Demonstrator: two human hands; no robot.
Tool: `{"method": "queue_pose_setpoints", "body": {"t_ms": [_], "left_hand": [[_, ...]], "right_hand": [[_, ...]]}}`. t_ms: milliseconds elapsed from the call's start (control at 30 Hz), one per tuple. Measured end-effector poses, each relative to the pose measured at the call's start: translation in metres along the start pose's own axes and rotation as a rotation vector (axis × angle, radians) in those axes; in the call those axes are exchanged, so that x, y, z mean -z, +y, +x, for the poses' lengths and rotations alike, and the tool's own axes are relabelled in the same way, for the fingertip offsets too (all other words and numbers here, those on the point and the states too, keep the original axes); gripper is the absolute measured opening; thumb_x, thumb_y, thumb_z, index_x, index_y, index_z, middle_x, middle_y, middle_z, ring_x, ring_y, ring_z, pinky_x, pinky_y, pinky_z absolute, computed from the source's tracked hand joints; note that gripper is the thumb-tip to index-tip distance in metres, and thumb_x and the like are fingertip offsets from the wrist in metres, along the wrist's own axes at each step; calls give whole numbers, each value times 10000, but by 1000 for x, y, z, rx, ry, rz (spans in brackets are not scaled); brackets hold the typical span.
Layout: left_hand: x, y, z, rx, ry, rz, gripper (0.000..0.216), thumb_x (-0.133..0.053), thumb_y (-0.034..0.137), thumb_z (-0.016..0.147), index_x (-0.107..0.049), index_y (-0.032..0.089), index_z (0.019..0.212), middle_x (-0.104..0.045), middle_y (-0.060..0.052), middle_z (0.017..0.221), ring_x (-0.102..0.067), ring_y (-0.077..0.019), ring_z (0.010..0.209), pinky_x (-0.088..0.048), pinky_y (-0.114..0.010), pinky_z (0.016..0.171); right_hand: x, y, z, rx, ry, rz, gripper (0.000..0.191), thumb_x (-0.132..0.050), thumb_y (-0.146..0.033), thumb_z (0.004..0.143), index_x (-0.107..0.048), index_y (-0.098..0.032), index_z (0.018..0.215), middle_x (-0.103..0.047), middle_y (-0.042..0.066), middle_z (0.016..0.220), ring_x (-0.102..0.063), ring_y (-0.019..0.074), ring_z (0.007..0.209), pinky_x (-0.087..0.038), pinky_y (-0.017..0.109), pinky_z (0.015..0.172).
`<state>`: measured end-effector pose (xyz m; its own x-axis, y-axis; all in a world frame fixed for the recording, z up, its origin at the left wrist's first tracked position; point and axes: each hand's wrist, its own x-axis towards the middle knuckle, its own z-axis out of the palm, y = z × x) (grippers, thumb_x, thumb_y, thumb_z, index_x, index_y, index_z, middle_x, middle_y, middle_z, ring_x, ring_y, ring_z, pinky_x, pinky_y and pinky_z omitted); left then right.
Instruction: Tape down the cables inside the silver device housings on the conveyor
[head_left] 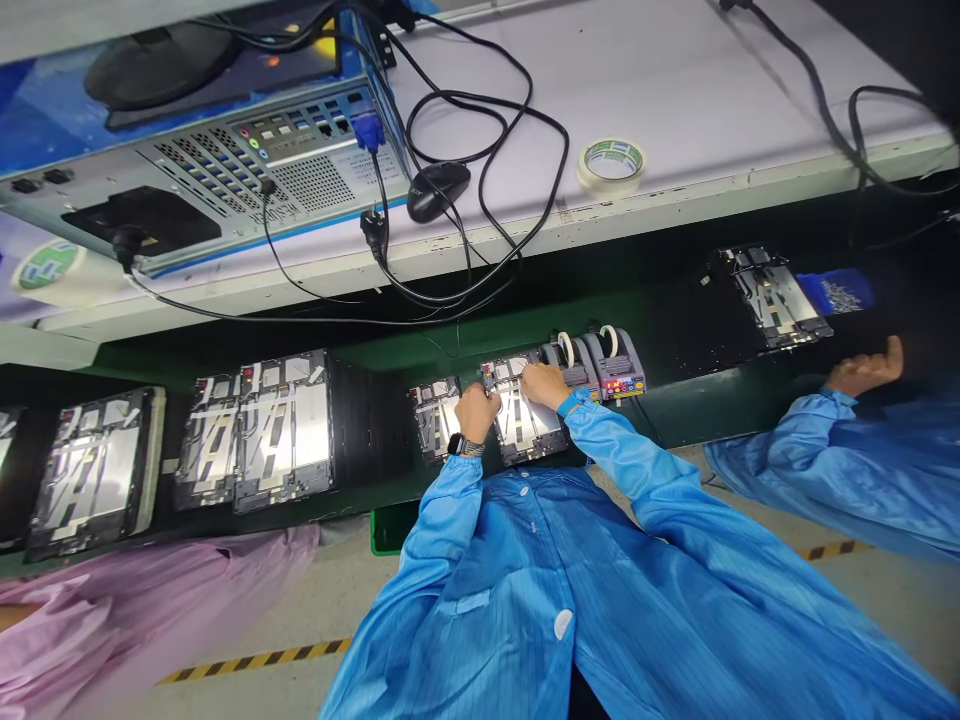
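Nearest the cam: the person's own blue ESD smock (480, 600), sleeves running fwd to both hands. L hand (476, 412), smartwatch (465, 447) on the wrist, is curled, fingertips down at the upper right corner of a small tablet back panel (435, 420); can't tell if it's pinching anything. R hand (544, 385) is just right of it, fingers loosely together on the top edge of a larger tablet back panel (529, 430), no pinch visible either. Both panels lie flat on a dark belt (675, 400), side by side under the hands. Each looks light + fairly stiff, but the flex cables and foil strips on top look fragile: best held by the outer frame edges.

Just right of R hand: two tape dispensers (611, 365). Further right, a co-worker's blue sleeve (780, 470) and open hand (866, 368), near another panel (776, 298). Left of L hand: more panels (283, 430), then a pink sleeve (112, 610). Ahead of both hands, a raised white surface (675, 100) carries a PC case (225, 170), mouse (439, 190) and masking tape roll (611, 165).
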<state>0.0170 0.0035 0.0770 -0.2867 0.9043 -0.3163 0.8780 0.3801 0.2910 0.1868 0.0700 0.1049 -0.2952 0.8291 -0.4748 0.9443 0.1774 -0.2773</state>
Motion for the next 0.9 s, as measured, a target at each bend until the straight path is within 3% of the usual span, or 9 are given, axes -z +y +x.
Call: {"method": "queue_pose_setpoints", "body": {"t_ms": [200, 367, 467, 600, 700, 800, 900], "left_hand": [[-6, -5, -1, 5, 12, -66, 229, -580, 377, 952, -669, 198, 1064, -748, -160, 1092, -708, -308, 1045, -463, -371, 815], [-21, -13, -1, 14, 4, -264, 310, -533, 509, 1005, -597, 219, 1092, -737, -106, 1024, -698, -269, 976, -446, -342, 782], [-31, -17, 0, 35, -5, -368, 296, -548, 503, 1008, -557, 224, 1107, -719, -83, 999, -685, -245, 934, -444, -329, 779], [-39, -22, 5, 58, -6, -514, 258, -555, 476, 1009, -533, 227, 1070, -690, -64, 1001, -668, -208, 921, -461, -311, 810], [-40, -25, 7, 81, -20, -573, 252, -582, 461, 994, -531, 219, 1043, -682, -62, 1002, -667, -196, 921, -475, -305, 833], [-39, -25, 4, 41, -10, -529, 265, -567, 468, 1000, -546, 213, 1071, -696, -75, 1022, -674, -208, 939, -479, -314, 846], [-36, -18, -4, 4, 27, -394, 288, -455, 447, 1048, -559, 205, 1165, -719, -110, 1080, -688, -237, 984, -478, -335, 855]], "right_hand": [[-2, -7, -1, -2, -4, -70, 284, -538, -198, 988, -772, -91, 1107, -763, 235, 1127, -731, 325, 1111, -515, 359, 901], [5, 10, 1, -141, 3, -13, 458, -694, -497, 942, -753, -96, 1154, -756, 238, 1152, -721, 340, 1123, -520, 362, 895], [7, 19, 3, -210, 35, 56, 541, -752, -566, 884, -734, -109, 1175, -750, 229, 1168, -712, 327, 1132, -509, 353, 911], [1, 30, -3, -263, 81, 135, 429, -752, -511, 887, -741, -126, 1076, -754, 224, 1113, -713, 318, 1089, -501, 358, 881], [-13, 50, -25, -216, 207, 264, 297, -691, -466, 915, -720, -178, 849, -765, 150, 918, -717, 276, 944, -491, 332, 795], [-42, 88, -59, -162, 418, 615, 364, -618, -503, 930, -631, -210, 714, -693, 54, 695, -669, 216, 733, -471, 294, 674], [-81, 135, -89, -388, 726, 993, 297, -642, -479, 880, -606, -213, 753, -652, 17, 648, -624, 184, 631, -470, 273, 601]]}}
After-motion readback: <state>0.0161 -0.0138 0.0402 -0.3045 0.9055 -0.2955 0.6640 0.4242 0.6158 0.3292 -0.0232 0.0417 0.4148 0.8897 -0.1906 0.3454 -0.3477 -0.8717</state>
